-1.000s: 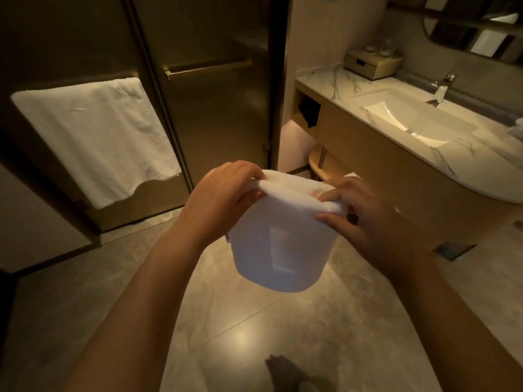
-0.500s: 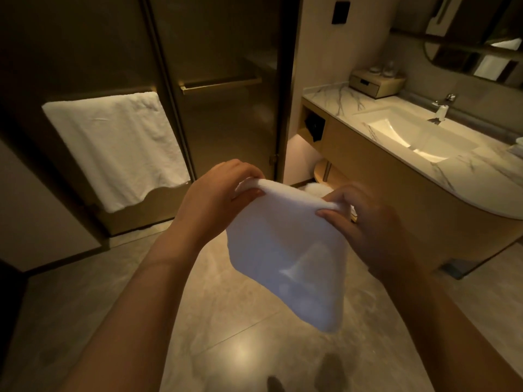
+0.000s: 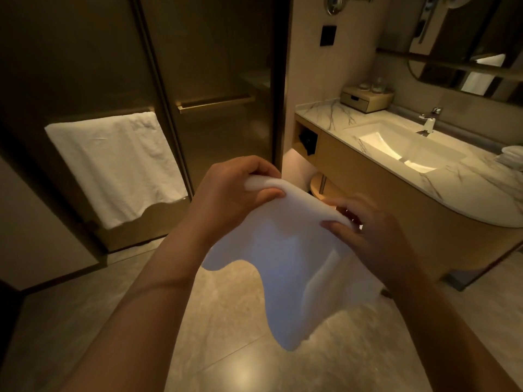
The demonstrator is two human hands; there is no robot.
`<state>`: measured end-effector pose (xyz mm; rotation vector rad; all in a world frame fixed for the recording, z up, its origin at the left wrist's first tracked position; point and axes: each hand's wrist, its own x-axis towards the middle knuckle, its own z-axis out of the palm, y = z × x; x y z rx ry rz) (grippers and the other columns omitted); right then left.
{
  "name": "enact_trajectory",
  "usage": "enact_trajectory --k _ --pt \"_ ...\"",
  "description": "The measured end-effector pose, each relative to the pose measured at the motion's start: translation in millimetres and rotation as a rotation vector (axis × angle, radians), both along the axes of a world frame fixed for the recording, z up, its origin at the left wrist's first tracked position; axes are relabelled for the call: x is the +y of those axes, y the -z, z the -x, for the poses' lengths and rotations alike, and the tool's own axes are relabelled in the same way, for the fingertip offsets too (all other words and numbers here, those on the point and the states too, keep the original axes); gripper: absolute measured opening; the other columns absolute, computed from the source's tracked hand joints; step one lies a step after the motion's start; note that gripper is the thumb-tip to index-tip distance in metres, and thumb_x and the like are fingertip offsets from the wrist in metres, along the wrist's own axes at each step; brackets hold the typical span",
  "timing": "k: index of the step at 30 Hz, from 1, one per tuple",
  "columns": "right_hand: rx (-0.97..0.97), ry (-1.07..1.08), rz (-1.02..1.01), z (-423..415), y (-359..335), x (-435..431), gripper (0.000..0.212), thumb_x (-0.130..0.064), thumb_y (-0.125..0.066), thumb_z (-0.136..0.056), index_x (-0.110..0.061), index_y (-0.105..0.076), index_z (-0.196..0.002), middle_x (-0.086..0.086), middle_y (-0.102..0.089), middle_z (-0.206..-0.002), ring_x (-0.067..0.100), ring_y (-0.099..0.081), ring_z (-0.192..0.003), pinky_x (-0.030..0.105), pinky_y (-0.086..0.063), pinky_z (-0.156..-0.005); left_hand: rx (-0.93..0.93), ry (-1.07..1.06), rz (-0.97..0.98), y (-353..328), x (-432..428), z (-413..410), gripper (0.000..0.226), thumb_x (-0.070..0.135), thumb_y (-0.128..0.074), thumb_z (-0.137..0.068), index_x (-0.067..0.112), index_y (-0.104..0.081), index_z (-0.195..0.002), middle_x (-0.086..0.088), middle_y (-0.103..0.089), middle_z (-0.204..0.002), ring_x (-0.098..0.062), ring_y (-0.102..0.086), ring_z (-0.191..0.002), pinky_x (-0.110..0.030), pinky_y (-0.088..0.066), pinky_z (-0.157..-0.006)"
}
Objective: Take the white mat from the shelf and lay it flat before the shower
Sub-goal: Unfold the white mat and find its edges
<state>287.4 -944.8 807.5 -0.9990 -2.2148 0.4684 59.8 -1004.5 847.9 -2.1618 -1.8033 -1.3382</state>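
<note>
The white mat hangs in mid-air at the centre of the head view, partly unfolded, its lower edge drooping unevenly above the floor. My left hand pinches its top left corner. My right hand grips the top edge on the right, fingers curled over the cloth. The glass shower door with a brass handle bar stands straight ahead, behind the mat. The low shelf under the vanity shows just past my hands.
A white towel hangs on a rail of the left glass panel. The curved marble vanity with a lit sink, tap and tissue box fills the right. Folded towels sit at its far right. Glossy stone floor tiles lie below.
The mat has opened from a folded bundle into a longer hanging sheet. My hands have moved slightly apart along its top edge, and the view has tilted upward.
</note>
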Motion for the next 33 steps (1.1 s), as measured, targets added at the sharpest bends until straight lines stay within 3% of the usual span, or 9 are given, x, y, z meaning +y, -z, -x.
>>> enact_trajectory --k 4,9,13,17,20,22,29,33 --pt "0.059 -0.017 0.019 3 4 -1 0.029 -0.04 -0.061 -0.082 -0.018 -0.065 -0.101 -0.006 -0.056 -0.094 0.01 -0.053 -0.082 0.019 -0.043 -0.069 0.038 0.054 -0.017 -11 1 -14 0.021 0.036 -0.072 -0.078 0.036 -0.062 -0.096 0.023 -0.056 -0.089 0.003 -0.057 -0.083 -0.011 -0.044 -0.068" --pt "0.211 -0.062 0.062 26 5 -9 0.025 -0.046 -0.055 -0.083 -0.034 -0.055 -0.105 -0.015 -0.059 -0.095 -0.001 -0.056 -0.087 0.015 -0.045 -0.073 0.086 0.116 0.004 -10 3 -26 0.021 0.035 -0.07 -0.079 0.028 -0.066 -0.098 0.018 -0.059 -0.093 0.0 -0.056 -0.085 -0.017 -0.048 -0.072" --pt "0.272 -0.038 0.009 34 6 -9 0.022 -0.039 -0.056 -0.086 -0.028 -0.059 -0.104 -0.015 -0.06 -0.093 -0.005 -0.055 -0.086 0.007 -0.041 -0.072 0.051 0.105 -0.008 -6 2 -23 0.025 0.033 -0.071 -0.079 0.031 -0.062 -0.102 0.021 -0.057 -0.093 0.005 -0.055 -0.087 -0.012 -0.048 -0.075" --pt "0.314 0.015 -0.026 37 3 -7 0.019 -0.028 -0.06 -0.088 -0.021 -0.062 -0.106 -0.013 -0.059 -0.096 -0.001 -0.055 -0.084 0.015 -0.044 -0.076 -0.107 0.045 0.032 3 -5 -15 0.043 0.035 -0.073 -0.076 0.033 -0.053 -0.114 0.025 -0.054 -0.1 0.001 -0.056 -0.097 -0.013 -0.051 -0.075" --pt "0.341 0.035 0.001 34 -1 -7 0.022 -0.028 -0.06 -0.088 -0.02 -0.061 -0.109 -0.008 -0.061 -0.1 0.01 -0.059 -0.088 0.022 -0.049 -0.078 -0.253 -0.003 0.094 12 -10 -10 0.038 0.03 -0.073 -0.077 0.032 -0.054 -0.11 0.02 -0.059 -0.1 -0.003 -0.06 -0.092 -0.025 -0.057 -0.073" --pt "0.338 0.037 0.006 31 -4 -7 0.023 -0.029 -0.06 -0.088 -0.02 -0.061 -0.109 -0.008 -0.061 -0.1 0.012 -0.059 -0.088 0.024 -0.051 -0.078 -0.294 -0.016 0.079 15 -10 -13 0.033 0.029 -0.071 -0.078 0.03 -0.057 -0.107 0.015 -0.063 -0.096 -0.004 -0.062 -0.089 -0.025 -0.057 -0.073" --pt "0.329 -0.053 -0.021 26 -16 -7 0.023 -0.036 -0.06 -0.086 -0.029 -0.057 -0.108 -0.011 -0.06 -0.103 0.008 -0.059 -0.09 0.025 -0.052 -0.076 -0.212 0.025 -0.019 4 -4 -28 0.029 0.025 -0.067 -0.083 0.033 -0.054 -0.108 0.03 -0.054 -0.092 0.009 -0.056 -0.093 -0.006 -0.046 -0.075" --pt "0.375 0.021 -0.039 29 -15 -2 0.025 -0.034 -0.057 -0.088 -0.02 -0.062 -0.109 -0.006 -0.063 -0.101 0.011 -0.06 -0.089 0.028 -0.053 -0.077 -0.2 0.057 -0.01 2 -4 -31 0.033 0.036 -0.064 -0.082 0.034 -0.054 -0.114 0.028 -0.057 -0.101 0.004 -0.057 -0.096 -0.011 -0.048 -0.079"
